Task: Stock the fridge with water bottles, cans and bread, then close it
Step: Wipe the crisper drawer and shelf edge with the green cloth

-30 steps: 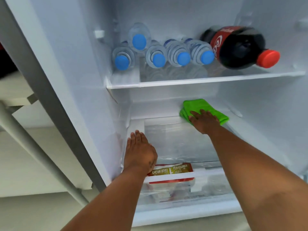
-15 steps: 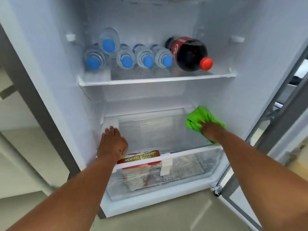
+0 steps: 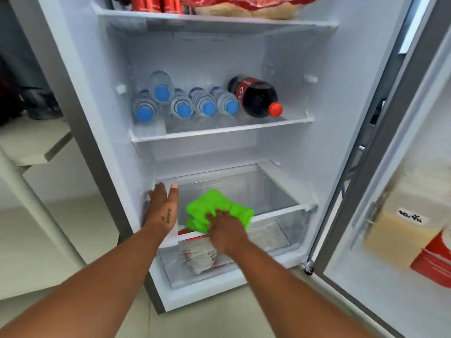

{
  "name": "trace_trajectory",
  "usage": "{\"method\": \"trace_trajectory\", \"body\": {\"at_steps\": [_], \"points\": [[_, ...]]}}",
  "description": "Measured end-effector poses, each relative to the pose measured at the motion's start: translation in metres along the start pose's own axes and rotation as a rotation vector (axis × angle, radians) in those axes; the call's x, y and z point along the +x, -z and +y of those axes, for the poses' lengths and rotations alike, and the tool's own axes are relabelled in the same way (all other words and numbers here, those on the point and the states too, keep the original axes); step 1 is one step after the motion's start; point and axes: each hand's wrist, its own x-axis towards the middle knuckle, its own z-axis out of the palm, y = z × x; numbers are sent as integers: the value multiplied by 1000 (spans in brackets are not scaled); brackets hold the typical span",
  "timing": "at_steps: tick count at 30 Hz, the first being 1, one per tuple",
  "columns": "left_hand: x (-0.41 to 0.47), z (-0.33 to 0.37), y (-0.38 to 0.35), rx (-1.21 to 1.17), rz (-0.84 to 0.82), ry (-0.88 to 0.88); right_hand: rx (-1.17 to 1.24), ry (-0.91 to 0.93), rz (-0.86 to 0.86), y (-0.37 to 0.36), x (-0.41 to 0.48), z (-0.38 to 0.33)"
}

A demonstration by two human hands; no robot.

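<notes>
Top shelf: the red cans [image 3: 156, 3] and bagged bread [image 3: 246, 8] are cut off by the frame edge. The packet [image 3: 200, 257] in the bottom drawer [image 3: 280, 237] is partly hidden by the right hand [image 3: 225, 231], and its print is unreadable. Items in the door [image 3: 390, 215] are blurred. Five water bottles [image 3: 183, 106] lie caps forward on the middle shelf [image 3: 219, 129], beside a cola bottle [image 3: 256, 98]. Left hand [image 3: 162, 208]: flat, fingers straight, resting on the drawer cover's left end. Right hand: fingers curled into a bunched green cloth [image 3: 214, 206] at the cover's front edge.
</notes>
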Motion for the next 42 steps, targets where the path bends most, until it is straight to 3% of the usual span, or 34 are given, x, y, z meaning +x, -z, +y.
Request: {"method": "trace_trajectory", "body": {"at_steps": [4,7,9,12,15,17,19,24,26,29,32,33,35,36,38,40,42], "points": [[-11,10,14,1,8,-19,-11,263,-36,-16,-8,-73],[-20,9,12,-25,-9,-33,27,269,8,-16,-8,-46],[-24,9,13,-22,-25,-16,115,197,58,-8,-9,-4],[-31,3,10,-30,-81,-1,-1,75,135,16,-17,78],[-35,1,14,-200,-139,-30,-68,-78,380,19,-16,169],[-38,5,17,-248,-147,-19,-91,-221,299,2,-7,202],[-39,10,21,-223,-146,-17,-128,-322,254,-13,3,182],[-40,33,33,-305,-34,-75,-5,-31,330,-26,4,35],[-39,40,42,-254,35,-145,148,67,352,-14,-9,-19],[-34,50,59,-121,135,-251,577,-137,423,23,-10,-56],[-28,62,72,14,228,-303,1019,-410,782,95,-2,-70],[-27,65,74,46,243,-291,1031,-402,948,120,1,-75],[-24,69,78,119,255,-270,880,-173,1134,162,14,-89],[-21,71,80,150,248,-266,746,-8,1107,177,25,-94],[-15,75,81,197,231,-267,413,200,824,191,52,-97],[-7,78,85,218,221,-271,58,227,493,186,70,-94],[-1,81,87,242,188,-269,-47,195,353,181,76,-77]]}}
